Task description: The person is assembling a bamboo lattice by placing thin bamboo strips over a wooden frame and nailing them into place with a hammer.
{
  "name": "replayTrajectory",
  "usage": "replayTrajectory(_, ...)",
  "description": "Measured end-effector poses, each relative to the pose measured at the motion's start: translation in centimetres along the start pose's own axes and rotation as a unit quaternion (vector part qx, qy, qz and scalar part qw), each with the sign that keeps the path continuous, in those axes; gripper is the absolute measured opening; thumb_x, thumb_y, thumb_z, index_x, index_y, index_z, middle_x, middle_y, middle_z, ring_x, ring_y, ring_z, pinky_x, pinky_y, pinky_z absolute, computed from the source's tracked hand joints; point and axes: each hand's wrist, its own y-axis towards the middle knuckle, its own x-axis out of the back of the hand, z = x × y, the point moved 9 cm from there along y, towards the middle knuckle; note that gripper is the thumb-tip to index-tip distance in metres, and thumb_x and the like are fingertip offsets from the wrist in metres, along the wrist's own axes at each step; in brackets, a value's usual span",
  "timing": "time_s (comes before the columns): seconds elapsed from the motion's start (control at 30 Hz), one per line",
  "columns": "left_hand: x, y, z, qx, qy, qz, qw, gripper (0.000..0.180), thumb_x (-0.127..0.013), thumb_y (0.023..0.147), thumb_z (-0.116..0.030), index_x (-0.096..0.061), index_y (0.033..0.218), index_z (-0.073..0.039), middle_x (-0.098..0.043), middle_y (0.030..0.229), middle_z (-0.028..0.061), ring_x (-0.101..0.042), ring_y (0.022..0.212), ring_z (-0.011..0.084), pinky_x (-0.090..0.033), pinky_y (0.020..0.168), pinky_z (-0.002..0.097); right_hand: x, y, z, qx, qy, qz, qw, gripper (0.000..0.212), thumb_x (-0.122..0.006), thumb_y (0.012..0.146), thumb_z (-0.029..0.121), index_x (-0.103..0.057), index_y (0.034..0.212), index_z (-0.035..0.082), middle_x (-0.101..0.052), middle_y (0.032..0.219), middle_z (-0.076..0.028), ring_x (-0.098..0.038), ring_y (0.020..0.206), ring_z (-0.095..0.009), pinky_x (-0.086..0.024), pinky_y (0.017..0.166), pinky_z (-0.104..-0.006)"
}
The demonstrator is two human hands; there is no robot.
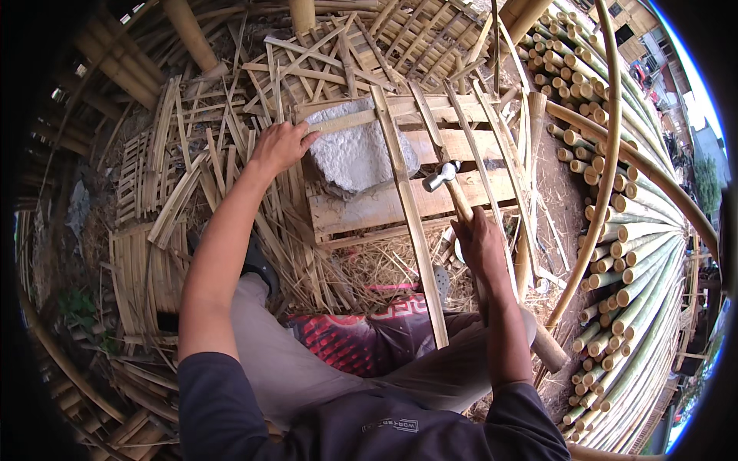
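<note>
My left hand (280, 148) is closed on the left end of a flat bamboo strip (347, 121), which lies across the far part of a rough grey stone block (346, 160). Several long bamboo slats (413, 211) cross this strip at an angle; the longest reaches back toward my lap. In my right hand (482, 242) is a hammer (460, 201), gripped by its wooden handle. Its metal head hangs above the boards, just right of the longest slat and apart from the stone. My right fingers wrap the handle.
Under the stone is a low wooden plank platform (346, 219). Split bamboo pieces (288, 207) litter the ground on the left, with woven bamboo panels (423, 46) behind. A big stack of bamboo poles (634, 250) fills the right side. A thick wooden post end (550, 349) lies by my right knee.
</note>
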Motion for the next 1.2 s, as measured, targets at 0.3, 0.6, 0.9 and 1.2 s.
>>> replayTrajectory(0.3, 0.0, 0.0, 0.2, -0.003, -0.002, -0.018, 1.000, 0.049, -0.052, 0.097, -0.048, -0.069, 0.096, -0.002, -0.065, 0.072, 0.0242, -0.067, 0.074, 0.0429, -0.055, 0.070, 0.0503, 1.0, 0.3, -1.0, -0.028, -0.034, -0.032, 0.998, 0.026, -0.064, 0.092, 0.015, -0.042, 0.086, 0.001, -0.055, 0.061, -0.021, -0.056, 0.059, -0.044, -0.041, 0.054, -0.0518)
replayTrajectory(0.6, 1.1, 0.1, -0.4, -0.004, 0.009, -0.007, 1.000, 0.051, -0.048, 0.097, -0.050, -0.069, 0.100, -0.004, -0.066, 0.077, 0.0249, -0.066, 0.077, 0.0432, -0.055, 0.074, 0.0506, 3.1, 3.3, 0.0, -0.136, -0.038, -0.004, 0.990, 0.030, -0.060, 0.096, 0.022, -0.043, 0.085, 0.000, -0.060, 0.069, -0.026, -0.061, 0.069, -0.043, -0.045, 0.059, -0.0499)
replayTrajectory(0.9, 0.5, 0.3, -0.3, 0.022, -0.045, 0.019, 0.999, 0.050, -0.049, 0.098, -0.048, -0.070, 0.098, -0.003, -0.067, 0.080, 0.0249, -0.067, 0.078, 0.0429, -0.055, 0.074, 0.0501, 4.1, 12.9, 3.5, 0.039, 0.013, 0.016, 0.999, 0.016, -0.052, 0.097, 0.013, -0.049, 0.105, -0.001, -0.062, 0.074, -0.029, -0.061, 0.066, -0.047, -0.045, 0.057, -0.0535)
replayTrajectory(1.2, 0.4, 0.3, 0.0, 0.024, -0.072, 0.031, 0.997, 0.047, -0.050, 0.099, -0.044, -0.069, 0.097, -0.001, -0.065, 0.076, 0.0274, -0.065, 0.079, 0.0455, -0.053, 0.076, 0.0504, 3.6, 18.0, 1.1, 0.090, -0.140, -0.018, 0.986, 0.014, -0.051, 0.096, 0.013, -0.051, 0.100, -0.001, -0.062, 0.069, -0.027, -0.061, 0.064, -0.046, -0.046, 0.057, -0.0538)
